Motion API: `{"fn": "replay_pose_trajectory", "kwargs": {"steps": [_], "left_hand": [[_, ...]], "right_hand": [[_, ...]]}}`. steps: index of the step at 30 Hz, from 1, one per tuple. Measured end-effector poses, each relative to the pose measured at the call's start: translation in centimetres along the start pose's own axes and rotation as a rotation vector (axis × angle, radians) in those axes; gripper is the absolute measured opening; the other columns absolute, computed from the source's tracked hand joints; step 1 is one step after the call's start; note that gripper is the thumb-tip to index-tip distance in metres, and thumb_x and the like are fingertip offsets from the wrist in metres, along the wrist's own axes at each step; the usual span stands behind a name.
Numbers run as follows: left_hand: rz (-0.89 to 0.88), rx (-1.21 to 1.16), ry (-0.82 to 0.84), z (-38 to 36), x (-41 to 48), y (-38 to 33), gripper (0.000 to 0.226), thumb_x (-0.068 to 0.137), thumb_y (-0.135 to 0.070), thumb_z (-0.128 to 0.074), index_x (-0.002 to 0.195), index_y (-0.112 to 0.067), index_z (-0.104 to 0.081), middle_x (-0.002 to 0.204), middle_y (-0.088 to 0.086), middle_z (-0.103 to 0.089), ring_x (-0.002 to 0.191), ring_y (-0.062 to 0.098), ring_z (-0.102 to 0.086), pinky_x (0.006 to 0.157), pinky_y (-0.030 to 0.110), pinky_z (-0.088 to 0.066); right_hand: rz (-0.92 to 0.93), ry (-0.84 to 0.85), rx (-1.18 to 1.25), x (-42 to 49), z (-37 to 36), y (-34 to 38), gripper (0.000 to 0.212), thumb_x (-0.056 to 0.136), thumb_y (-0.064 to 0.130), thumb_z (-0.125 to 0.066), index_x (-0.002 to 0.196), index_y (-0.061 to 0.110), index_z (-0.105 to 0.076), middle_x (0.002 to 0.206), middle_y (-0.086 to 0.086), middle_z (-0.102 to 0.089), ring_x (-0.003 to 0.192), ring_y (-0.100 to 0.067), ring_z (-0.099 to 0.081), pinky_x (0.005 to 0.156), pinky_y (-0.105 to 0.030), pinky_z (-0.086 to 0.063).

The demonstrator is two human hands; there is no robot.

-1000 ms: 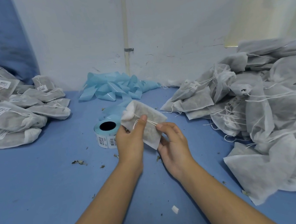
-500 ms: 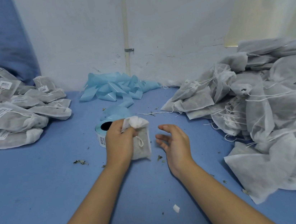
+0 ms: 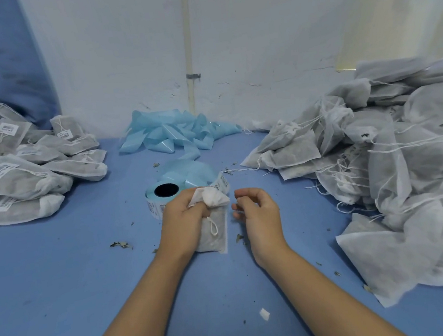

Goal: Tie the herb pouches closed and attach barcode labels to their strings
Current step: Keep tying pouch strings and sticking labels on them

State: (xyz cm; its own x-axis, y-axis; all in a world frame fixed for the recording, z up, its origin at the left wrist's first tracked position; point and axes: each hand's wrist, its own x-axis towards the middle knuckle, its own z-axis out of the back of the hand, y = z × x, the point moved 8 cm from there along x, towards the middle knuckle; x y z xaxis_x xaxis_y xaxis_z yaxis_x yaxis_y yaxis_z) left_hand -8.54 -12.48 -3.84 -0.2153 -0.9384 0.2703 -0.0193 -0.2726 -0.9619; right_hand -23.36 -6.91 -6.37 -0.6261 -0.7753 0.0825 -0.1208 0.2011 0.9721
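Observation:
My left hand (image 3: 185, 220) grips a small white herb pouch (image 3: 219, 235) by its gathered neck, and the pouch's lower end rests on the blue table (image 3: 59, 273). A short loop of white string lies on the pouch's front. My right hand (image 3: 260, 213) hovers just right of the pouch with loosely curled fingers, and I see nothing in it. The roll of barcode labels (image 3: 160, 201) stands directly behind my left hand, partly hidden by it.
A heap of labelled pouches (image 3: 18, 172) lies at the left. A large pile of pouches with loose strings (image 3: 382, 160) fills the right side. Used pale-blue backing strip (image 3: 176, 134) is bunched against the wall. Herb crumbs and a white scrap (image 3: 264, 314) dot the table.
Both hands held the pouch up a second ago. My right hand let go, my left lowered the pouch to the table, and my right fingers have since curled in.

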Motion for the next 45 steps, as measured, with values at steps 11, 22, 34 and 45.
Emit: {"fn": "replay_pose_trajectory", "kwargs": {"steps": [11,22,34,45], "left_hand": [[0.040,-0.099,0.165,-2.1,-0.7,0.0,0.032,0.053,-0.009,-0.053,0.080,-0.006,-0.070,0.073,-0.004,-0.063,0.068,0.007,-0.056,0.061,0.014,-0.044],[0.059,-0.122,0.157,-2.0,-0.8,0.0,0.029,0.056,-0.008,-0.054,0.080,-0.011,-0.070,0.076,-0.002,-0.065,0.071,0.007,-0.058,0.063,0.015,-0.045],[0.056,-0.108,0.144,-1.8,-0.8,-0.1,0.029,0.072,0.008,-0.054,0.086,-0.010,-0.071,0.081,0.001,-0.067,0.076,0.011,-0.059,0.069,0.020,-0.045],[0.035,-0.069,0.115,-1.6,-0.5,0.1,0.038,0.075,0.013,-0.051,0.089,-0.016,-0.071,0.085,-0.002,-0.069,0.078,0.009,-0.060,0.068,0.015,-0.045]], "right_hand": [[0.166,0.079,-0.268,0.6,0.6,1.4,0.032,0.094,0.005,-0.053,0.124,0.014,-0.059,0.108,0.011,-0.061,0.095,0.007,-0.057,0.078,-0.003,-0.044],[0.148,0.091,-0.203,1.1,0.5,0.9,0.018,0.092,0.006,-0.056,0.095,0.021,-0.066,0.088,0.012,-0.070,0.079,0.005,-0.065,0.073,-0.012,-0.049],[0.183,0.074,-0.155,0.9,0.7,1.3,0.024,0.096,0.011,-0.054,0.084,0.026,-0.069,0.081,0.014,-0.070,0.073,0.008,-0.062,0.071,-0.012,-0.047],[0.206,-0.190,-0.122,1.2,3.1,1.6,0.018,0.098,0.014,-0.050,0.090,0.019,-0.065,0.084,0.010,-0.066,0.072,0.004,-0.058,0.066,-0.006,-0.045]]}}
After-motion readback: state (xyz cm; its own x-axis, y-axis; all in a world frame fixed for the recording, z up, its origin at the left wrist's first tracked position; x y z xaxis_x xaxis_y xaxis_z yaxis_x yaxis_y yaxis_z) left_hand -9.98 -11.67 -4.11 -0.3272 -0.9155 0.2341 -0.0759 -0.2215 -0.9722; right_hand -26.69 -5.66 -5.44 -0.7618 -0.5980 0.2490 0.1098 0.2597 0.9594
